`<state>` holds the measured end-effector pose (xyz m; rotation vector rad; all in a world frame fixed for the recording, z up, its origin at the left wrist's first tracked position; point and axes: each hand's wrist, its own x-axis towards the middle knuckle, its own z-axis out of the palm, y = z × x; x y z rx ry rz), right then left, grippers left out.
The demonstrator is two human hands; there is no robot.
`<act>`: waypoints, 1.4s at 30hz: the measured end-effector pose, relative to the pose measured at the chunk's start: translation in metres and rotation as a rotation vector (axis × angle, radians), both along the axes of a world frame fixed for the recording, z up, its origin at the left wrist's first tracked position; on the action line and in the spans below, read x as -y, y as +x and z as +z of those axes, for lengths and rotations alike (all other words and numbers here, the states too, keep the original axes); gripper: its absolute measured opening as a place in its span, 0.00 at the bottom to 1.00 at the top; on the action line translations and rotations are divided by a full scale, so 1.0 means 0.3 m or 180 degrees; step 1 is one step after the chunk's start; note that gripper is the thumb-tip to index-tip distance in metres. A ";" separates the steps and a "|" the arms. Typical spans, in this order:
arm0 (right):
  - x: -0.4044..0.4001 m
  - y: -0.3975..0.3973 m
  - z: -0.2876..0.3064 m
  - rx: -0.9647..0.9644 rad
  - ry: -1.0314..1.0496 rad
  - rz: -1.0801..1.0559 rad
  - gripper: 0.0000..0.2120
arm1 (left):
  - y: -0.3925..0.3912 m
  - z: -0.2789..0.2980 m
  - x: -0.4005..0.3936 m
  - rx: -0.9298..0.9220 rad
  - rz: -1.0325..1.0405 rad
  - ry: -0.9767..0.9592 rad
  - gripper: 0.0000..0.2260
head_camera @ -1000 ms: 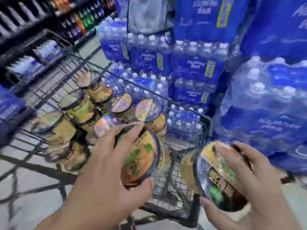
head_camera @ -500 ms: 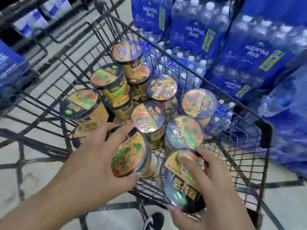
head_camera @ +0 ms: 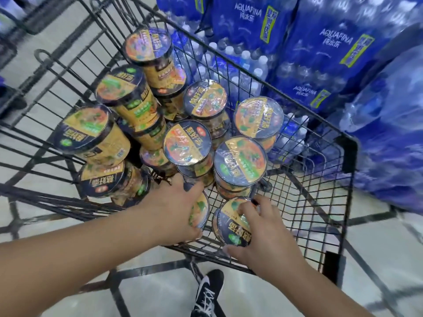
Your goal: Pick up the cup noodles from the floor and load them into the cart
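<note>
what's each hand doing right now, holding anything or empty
Left hand: gripping a cup noodle, low inside the cart.
Right hand: gripping another cup noodle, fingers over its lid, also inside the cart.

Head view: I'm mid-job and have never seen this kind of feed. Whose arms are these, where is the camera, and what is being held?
There is no machine here. One camera, worn on a person's head, looks down at their two bare arms. The left hand has its grip round a cup of noodles, low inside the black wire cart. The right hand holds a second cup beside it, lid tilted toward the camera. Further in, more cups stand stacked. Blue packs of bottled water rise behind the cart, and a black shoe shows on the floor below.
</note>
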<state>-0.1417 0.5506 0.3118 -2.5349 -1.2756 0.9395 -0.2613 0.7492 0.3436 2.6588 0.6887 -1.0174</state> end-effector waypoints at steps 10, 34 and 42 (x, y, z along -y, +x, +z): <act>-0.113 -0.020 -0.134 -0.0131 -0.0128 0.0357 0.43 | 0.065 -0.202 -0.058 -0.0683 -0.0164 0.0061 0.48; 1.625 0.239 0.070 0.1094 0.0323 -0.2836 0.34 | 0.660 0.035 1.428 0.1978 -0.1705 -0.0559 0.35; 2.592 0.066 -0.081 0.0647 -0.0500 -0.3643 0.38 | 0.774 -0.202 2.442 0.1527 -0.2584 -0.0753 0.36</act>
